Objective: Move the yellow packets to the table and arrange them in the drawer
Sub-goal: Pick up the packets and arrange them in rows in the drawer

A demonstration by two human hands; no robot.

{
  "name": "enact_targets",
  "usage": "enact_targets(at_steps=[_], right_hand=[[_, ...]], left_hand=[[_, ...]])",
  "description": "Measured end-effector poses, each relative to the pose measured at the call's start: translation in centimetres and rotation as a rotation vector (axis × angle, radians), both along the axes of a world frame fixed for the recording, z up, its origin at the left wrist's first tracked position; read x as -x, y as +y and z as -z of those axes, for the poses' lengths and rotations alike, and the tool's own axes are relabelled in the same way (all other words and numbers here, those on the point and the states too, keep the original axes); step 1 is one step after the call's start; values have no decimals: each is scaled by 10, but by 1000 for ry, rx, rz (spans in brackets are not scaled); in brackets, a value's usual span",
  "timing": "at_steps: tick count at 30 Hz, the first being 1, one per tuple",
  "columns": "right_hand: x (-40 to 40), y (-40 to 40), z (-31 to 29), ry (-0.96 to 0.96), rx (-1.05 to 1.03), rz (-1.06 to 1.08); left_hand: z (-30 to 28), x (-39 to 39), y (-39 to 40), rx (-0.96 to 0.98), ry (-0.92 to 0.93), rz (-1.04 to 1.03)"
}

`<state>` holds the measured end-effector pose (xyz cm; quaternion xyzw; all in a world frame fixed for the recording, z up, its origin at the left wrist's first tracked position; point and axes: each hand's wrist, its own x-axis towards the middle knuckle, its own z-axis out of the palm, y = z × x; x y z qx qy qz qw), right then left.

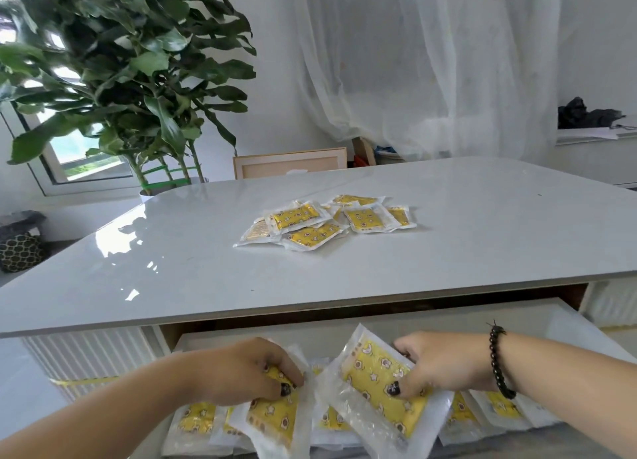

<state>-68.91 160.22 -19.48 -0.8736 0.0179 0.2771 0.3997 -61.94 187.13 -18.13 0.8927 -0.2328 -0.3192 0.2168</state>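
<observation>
Right now my left hand (241, 372) pinches one yellow packet (275, 413) by its upper edge, and my right hand (444, 362) grips a second packet (375, 386), thumb on its face and fingers behind, holding it tilted above the open drawer (431, 315). More packets already lie flat in a row along the drawer's near side (194, 420), and a loose heap of packets (327, 222) waits on the counter (172, 251), well apart from my hands.

To do this step well, I judge I should lay each packet face up beside its neighbours, edges overlapping only slightly, and let go of one before placing the other so the slippery wrappers do not slide askew.

The counter's front edge overhangs the back of the drawer, so I have to keep my knuckles low when I reach in. The far part of the drawer floor shows bare, giving room for another row. The counter around the heap is open on all sides for my next reach.
</observation>
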Motion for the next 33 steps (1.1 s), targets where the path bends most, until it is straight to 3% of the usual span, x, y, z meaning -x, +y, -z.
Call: enact_targets(at_steps=[7,12,16,24,27,31,33], right_hand=[[-18,1,26,80,-190,357],[-22,6,40,59,-177,374],[-20,8,45,49,-159,409],[-19,9,46,18,-84,465],[-18,9,47,14,-78,483],[-17,9,48,5,-83,504],[-17,9,49,12,-108,506]], left_hand=[[34,-2,-1,143,-26,-335],[55,-3,-10,78,-47,-418],[58,-6,-12,81,-166,-519],[66,-6,-8,4,-312,-532],[63,-2,-12,-72,-395,-453],[54,5,-12,-263,-711,-178],[48,8,-11,-231,-732,-8]])
